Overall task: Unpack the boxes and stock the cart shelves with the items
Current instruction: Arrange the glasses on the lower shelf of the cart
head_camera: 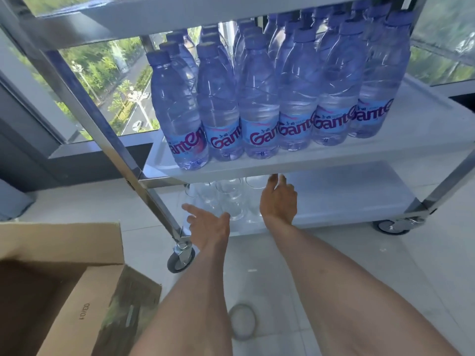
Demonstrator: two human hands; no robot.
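A steel cart with white shelves fills the view. Its middle shelf (424,140) carries several blue-capped water bottles (259,104) in rows. The bottom shelf (347,199) holds several clear glasses (231,199) at its left end. My left hand (210,224) hovers in front of the glasses with fingers spread and nothing in it. My right hand (279,199) reaches under the middle shelf's edge beside the glasses, fingers straight; its fingertips are partly hidden by the shelf. An open cardboard box (59,278) stands at the lower left.
The cart's slanted steel post (108,140) and front caster (181,258) lie just left of my left hand. A second caster (393,226) is at the right. A round clear object (243,321) lies on the tiled floor between my forearms. A window is behind the cart.
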